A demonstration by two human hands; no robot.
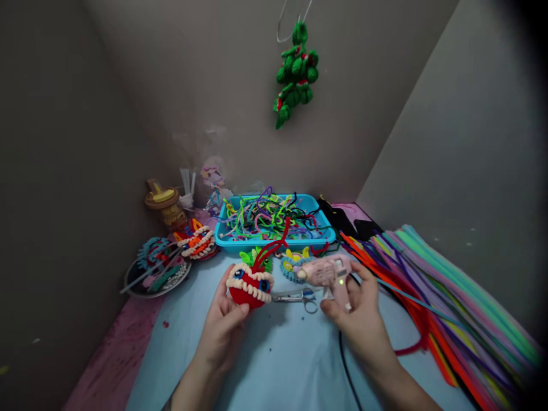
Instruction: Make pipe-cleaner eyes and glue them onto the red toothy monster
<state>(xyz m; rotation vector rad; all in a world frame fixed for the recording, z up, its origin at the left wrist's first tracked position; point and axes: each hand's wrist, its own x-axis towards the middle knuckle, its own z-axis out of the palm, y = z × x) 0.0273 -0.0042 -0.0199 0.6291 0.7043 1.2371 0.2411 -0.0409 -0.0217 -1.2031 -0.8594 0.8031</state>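
My left hand [226,319] is closed around a red pipe-cleaner figure [252,288] with cream braided bands, two blue eyes and red stems sticking up. Gripped in my right hand [362,311] is a pink glue gun [329,274], its nozzle pointing left toward the figure but apart from it. A small light glows on the gun's side, and a black cord [345,359] runs down from it. Between my hands lie metal scissors [299,298] on the light blue cloth. Just behind are a green figure [265,261] and a blue-and-yellow figure [293,265].
A blue tray [274,246] of tangled pipe-cleaner scraps stands at the back. Bundles of colored pipe cleaners [445,285] lie at the right. On the left are a metal bowl [158,292], an orange figure [199,242] and a brown hatted pot [165,202]. A green ornament [297,74] hangs above.
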